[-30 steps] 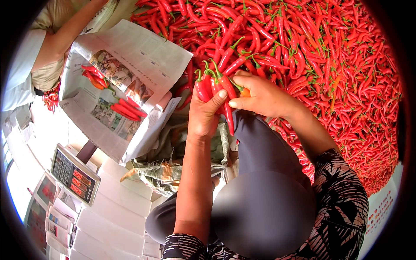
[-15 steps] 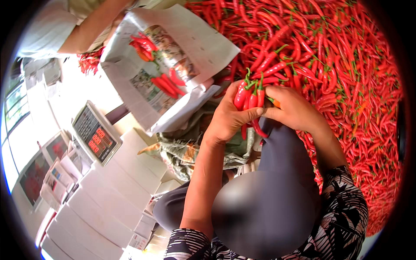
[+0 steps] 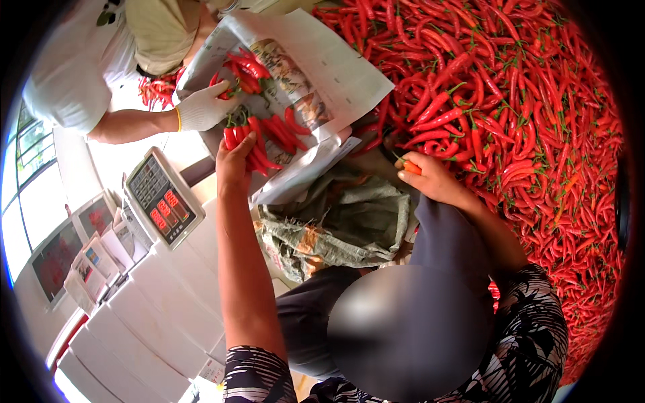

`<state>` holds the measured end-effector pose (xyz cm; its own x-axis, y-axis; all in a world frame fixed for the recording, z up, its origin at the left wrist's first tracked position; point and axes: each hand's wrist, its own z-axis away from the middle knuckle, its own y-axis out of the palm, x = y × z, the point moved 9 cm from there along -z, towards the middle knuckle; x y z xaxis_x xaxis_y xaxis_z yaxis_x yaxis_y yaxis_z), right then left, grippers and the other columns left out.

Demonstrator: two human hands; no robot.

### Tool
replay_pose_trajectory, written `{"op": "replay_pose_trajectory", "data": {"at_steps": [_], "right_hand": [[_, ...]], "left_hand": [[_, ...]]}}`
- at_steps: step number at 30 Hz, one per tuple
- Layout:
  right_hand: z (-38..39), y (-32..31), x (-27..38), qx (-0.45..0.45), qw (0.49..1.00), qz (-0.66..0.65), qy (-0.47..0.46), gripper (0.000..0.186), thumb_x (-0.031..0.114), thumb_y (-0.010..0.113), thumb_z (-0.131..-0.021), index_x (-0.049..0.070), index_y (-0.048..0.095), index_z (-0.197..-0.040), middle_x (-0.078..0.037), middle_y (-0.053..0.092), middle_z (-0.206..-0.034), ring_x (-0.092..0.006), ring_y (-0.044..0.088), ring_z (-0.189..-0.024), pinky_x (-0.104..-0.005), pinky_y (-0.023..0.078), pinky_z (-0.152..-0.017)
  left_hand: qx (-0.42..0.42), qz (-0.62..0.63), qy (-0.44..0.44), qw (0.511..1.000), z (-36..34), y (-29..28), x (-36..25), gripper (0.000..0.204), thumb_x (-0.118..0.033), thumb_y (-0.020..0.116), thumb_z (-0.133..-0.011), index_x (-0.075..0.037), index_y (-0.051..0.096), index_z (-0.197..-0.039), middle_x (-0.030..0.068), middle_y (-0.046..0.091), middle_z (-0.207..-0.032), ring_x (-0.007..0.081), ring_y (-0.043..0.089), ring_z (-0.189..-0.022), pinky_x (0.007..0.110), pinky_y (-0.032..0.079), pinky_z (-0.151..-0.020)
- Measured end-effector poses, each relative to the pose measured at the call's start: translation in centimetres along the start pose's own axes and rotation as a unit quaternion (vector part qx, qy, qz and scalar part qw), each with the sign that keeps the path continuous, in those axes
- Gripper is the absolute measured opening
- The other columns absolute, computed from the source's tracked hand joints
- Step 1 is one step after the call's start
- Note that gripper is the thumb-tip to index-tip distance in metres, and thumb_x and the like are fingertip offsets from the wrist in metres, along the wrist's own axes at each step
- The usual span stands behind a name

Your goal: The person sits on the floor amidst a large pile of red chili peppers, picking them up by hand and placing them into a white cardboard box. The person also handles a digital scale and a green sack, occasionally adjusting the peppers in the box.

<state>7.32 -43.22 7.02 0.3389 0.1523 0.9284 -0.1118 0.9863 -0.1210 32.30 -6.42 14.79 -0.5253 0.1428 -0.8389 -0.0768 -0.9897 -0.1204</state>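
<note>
My left hand (image 3: 235, 161) is closed around a small bunch of red chili peppers (image 3: 232, 136), green stems upward, over the near left side of a paper-lined box (image 3: 359, 84). More red chilies (image 3: 282, 131) lie loose inside that box. By the near edge of a large heap of red chilies (image 3: 524, 127), my right hand (image 3: 437, 180) is closed on a single orange-red chili (image 3: 411, 167). Across the box, a co-worker's white-gloved hand (image 3: 201, 109) holds red chilies at the box's left side.
A scale with a lit red display (image 3: 164, 201) stands left of the box. White foam boxes (image 3: 154, 295) are stacked at the lower left. A crumpled green woven sack (image 3: 336, 218) lies between the box and my knees. More chilies (image 3: 159, 91) show behind the box.
My hands have parted. The left one has carried the bunch leftward to the box, while the right stays by the heap with one chili. The co-worker's gloved hand has come into the box.
</note>
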Motion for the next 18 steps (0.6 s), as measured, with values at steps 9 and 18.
{"op": "replay_pose_trajectory", "data": {"at_steps": [9, 18], "right_hand": [[-0.5, 1.1, -3.5, 0.044, 0.998, 0.051, 0.003, 0.033, 0.03, 0.074, -0.096, 0.001, 0.064, -0.106, -0.021, 0.068, -0.092, -0.039, 0.07, -0.087, -0.0481, 0.052, -0.077], [0.7, -1.5, 1.0, 0.065, 0.988, 0.134, -0.047, 0.036, 0.029, 0.071, -0.1, 0.002, 0.065, -0.123, -0.019, 0.069, -0.112, -0.0359, 0.069, -0.106, -0.047, 0.055, -0.089]], "left_hand": [[-0.064, -0.073, -0.038, 0.995, -5.4, -4.7, 10.5, 0.067, -0.01, 0.087, -0.094, -0.003, 0.054, -0.152, 0.0119, 0.069, -0.136, 0.027, 0.072, -0.118, 0.042, 0.062, -0.099], [-0.226, -0.629, 0.172, 0.723, -0.5, 0.3, 2.1, 0.067, -0.038, 0.077, -0.097, 0.004, 0.059, -0.146, 0.0301, 0.057, -0.147, 0.0474, 0.057, -0.132, 0.051, 0.051, -0.11]]}}
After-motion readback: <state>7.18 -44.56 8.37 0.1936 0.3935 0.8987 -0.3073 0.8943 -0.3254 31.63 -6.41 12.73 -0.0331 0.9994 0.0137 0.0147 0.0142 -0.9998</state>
